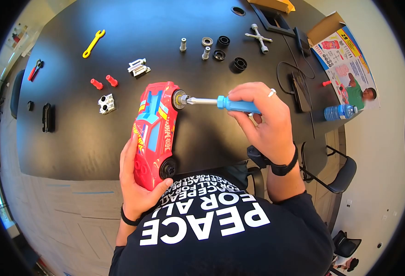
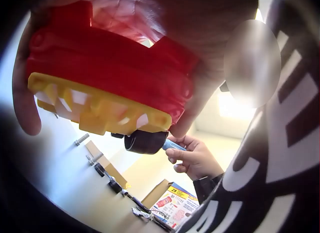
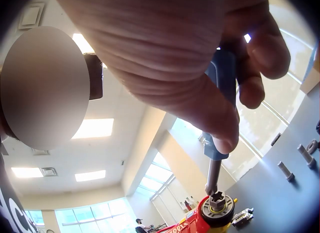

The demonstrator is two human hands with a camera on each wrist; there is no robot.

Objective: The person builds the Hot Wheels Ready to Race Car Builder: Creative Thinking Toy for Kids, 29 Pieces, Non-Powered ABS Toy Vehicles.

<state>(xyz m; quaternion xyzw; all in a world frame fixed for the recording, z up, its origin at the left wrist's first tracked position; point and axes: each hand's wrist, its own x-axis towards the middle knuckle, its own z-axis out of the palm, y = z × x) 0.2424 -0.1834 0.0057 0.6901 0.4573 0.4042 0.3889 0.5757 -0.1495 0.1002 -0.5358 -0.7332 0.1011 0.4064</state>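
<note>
A red toy car [image 1: 154, 133] with Hot Wheels lettering is gripped at its rear by my left hand [image 1: 135, 186], thumb on one side and fingers along the other. Its yellow underside [image 2: 100, 105] shows in the left wrist view. My right hand [image 1: 269, 119] holds a blue-handled screwdriver [image 1: 239, 105] between thumb and fingers. The screwdriver's metal tip reaches the silver nut [image 3: 218, 200] at the hub of the front wheel [image 3: 220, 213]. A black rear wheel [image 1: 168, 169] sits on the same side of the car.
On the black table [image 1: 211, 142] lie a yellow wrench [image 1: 93, 43], red pegs [image 1: 112, 81], silver engine-like parts [image 1: 139, 67], loose black wheels [image 1: 239, 64], silver bolts [image 1: 205, 54] and a cross-shaped lug wrench [image 1: 259, 38]. A water bottle [image 1: 340, 112] and a printed box [image 1: 345, 60] stand to the right.
</note>
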